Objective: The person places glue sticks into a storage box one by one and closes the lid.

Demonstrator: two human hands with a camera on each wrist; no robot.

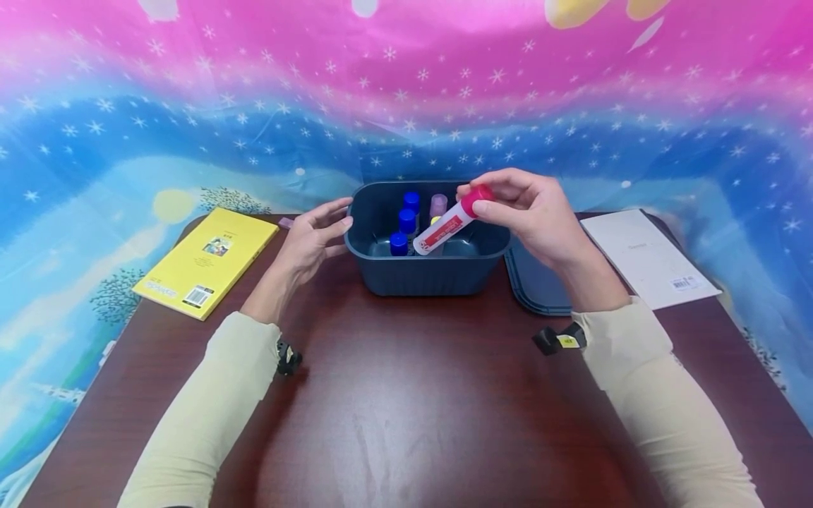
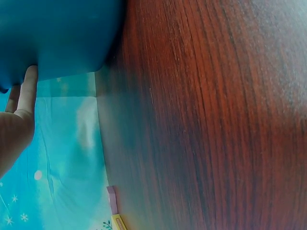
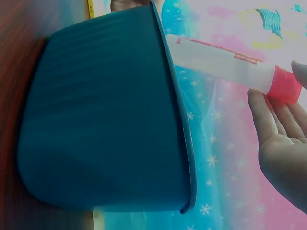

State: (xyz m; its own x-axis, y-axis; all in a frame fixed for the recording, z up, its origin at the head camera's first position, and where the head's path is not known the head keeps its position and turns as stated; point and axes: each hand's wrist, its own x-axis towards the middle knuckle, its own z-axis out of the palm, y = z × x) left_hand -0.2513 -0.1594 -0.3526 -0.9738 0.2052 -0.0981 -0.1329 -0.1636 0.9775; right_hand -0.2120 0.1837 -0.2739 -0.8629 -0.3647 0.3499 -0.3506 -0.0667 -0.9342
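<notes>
My right hand [image 1: 533,212] grips a glue bottle [image 1: 444,229] by its red cap, with the white body slanting down to the left over the bin's front rim. In the right wrist view, the thumb and fingers pinch the bottle's red cap [image 3: 284,85]. The dark blue-grey bin [image 1: 422,275] stands upright on the table. Inside it are three blue-capped bottles [image 1: 407,219], a pink-capped one [image 1: 438,204] and a yellow piece partly hidden behind the held bottle. My left hand [image 1: 308,240] rests extended fingers against the bin's left end; the left wrist view shows fingertips [image 2: 30,74] on its wall.
A dark lid [image 1: 540,282] lies right of the bin, partly under my right forearm. A white book [image 1: 648,257] sits farther right. At the left lies a yellow book [image 1: 206,264], with a small purple object [image 1: 286,223] near its far corner. A patterned cloth hangs behind the table.
</notes>
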